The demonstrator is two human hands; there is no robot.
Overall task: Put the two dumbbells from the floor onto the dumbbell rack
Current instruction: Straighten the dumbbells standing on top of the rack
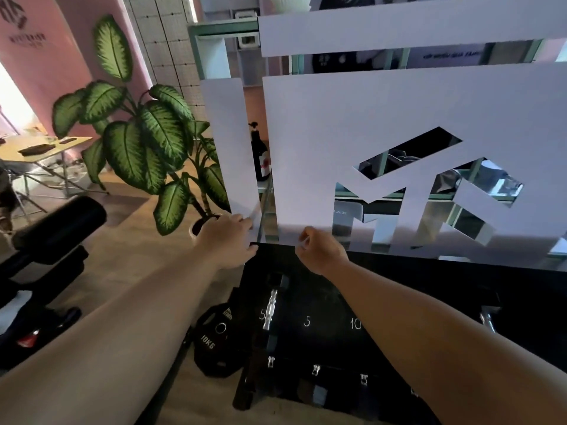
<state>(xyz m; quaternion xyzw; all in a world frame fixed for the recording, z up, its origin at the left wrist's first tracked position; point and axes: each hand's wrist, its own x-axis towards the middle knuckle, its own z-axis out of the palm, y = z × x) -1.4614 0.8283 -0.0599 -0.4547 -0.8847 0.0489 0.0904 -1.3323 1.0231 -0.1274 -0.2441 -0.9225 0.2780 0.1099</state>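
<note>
Rack (306, 302) | one dumbbell (270, 305) on slot 5 | hands above, empty

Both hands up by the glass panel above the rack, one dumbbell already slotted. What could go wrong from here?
1. Both hands are empty: the left hand and right hand are at the glass panel, so a dumbbell lifted in later might knock it.
2. The 10 kg weight plate lies on the floor beside the rack, a likely trip point.
3. The dumbbell sits by the rack's left edge and might roll off if bumped.

Matt black dumbbell rack (322, 289), shiny knurled-metal dumbbell (270, 305) handle
</note>
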